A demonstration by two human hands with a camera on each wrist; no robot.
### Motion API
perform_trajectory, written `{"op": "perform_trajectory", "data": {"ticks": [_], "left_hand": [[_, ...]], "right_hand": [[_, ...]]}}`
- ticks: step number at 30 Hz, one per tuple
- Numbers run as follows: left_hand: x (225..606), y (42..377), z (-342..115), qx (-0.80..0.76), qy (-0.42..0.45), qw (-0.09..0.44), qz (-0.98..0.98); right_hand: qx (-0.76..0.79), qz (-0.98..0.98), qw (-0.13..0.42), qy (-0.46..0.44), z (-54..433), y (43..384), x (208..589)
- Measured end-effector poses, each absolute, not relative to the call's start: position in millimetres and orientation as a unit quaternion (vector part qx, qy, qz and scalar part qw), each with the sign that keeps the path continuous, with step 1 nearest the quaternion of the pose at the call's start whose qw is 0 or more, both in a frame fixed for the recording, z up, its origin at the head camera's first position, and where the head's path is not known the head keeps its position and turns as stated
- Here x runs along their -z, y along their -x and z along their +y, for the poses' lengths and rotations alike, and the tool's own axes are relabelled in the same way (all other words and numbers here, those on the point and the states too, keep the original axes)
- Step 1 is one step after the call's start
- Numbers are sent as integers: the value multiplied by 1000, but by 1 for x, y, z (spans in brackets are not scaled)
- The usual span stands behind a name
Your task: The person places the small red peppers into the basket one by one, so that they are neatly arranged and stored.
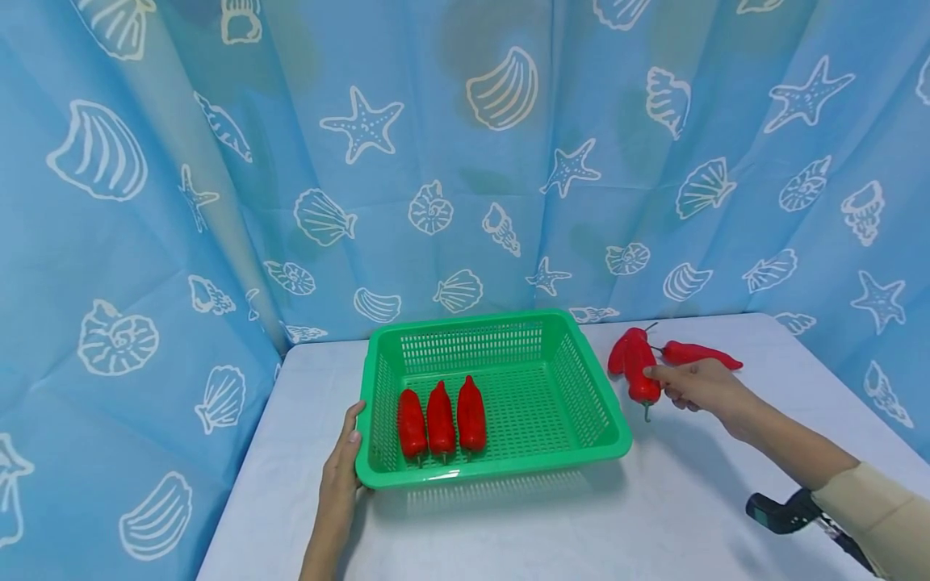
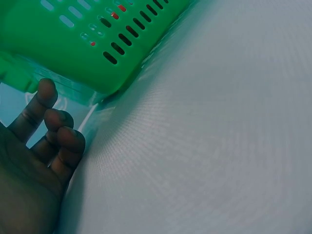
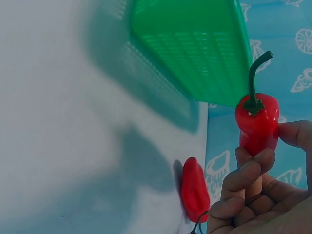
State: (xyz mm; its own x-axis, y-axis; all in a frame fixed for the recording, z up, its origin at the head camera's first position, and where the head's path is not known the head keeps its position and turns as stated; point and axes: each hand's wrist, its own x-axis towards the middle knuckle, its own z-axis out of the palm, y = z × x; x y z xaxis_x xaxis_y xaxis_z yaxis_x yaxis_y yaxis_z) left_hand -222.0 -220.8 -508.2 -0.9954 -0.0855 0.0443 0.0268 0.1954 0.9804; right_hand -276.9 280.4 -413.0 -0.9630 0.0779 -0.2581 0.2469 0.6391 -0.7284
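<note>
My right hand (image 1: 703, 387) pinches a red pepper (image 1: 640, 365) between thumb and fingers, above the table to the right of the green basket (image 1: 501, 466). In the right wrist view this pepper (image 3: 258, 122) is held off the table, its green stem pointing up. Below it another red pepper (image 3: 194, 190) lies on the table. My left hand (image 1: 337, 476) is at the basket's left side, fingers loosely bent against the rim; the left wrist view shows several fingertips (image 2: 47, 90) close under it. Inside the basket, three red peppers (image 1: 441, 420) lie side by side at the left.
Behind the held pepper a red pepper (image 1: 617, 355) lies partly hidden, and another red pepper (image 1: 701, 353) lies to its right. A white cloth (image 1: 552, 532) covers the table. Blue curtain (image 1: 436, 121) with shell prints hangs behind and at the sides.
</note>
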Motion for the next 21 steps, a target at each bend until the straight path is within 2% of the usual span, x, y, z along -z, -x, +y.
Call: {"op": "perform_trajectory", "data": {"ticks": [21], "left_hand": [[510, 223, -221, 630, -11, 56, -774]], "right_hand": [[392, 913, 93, -62, 256, 270, 390]]}}
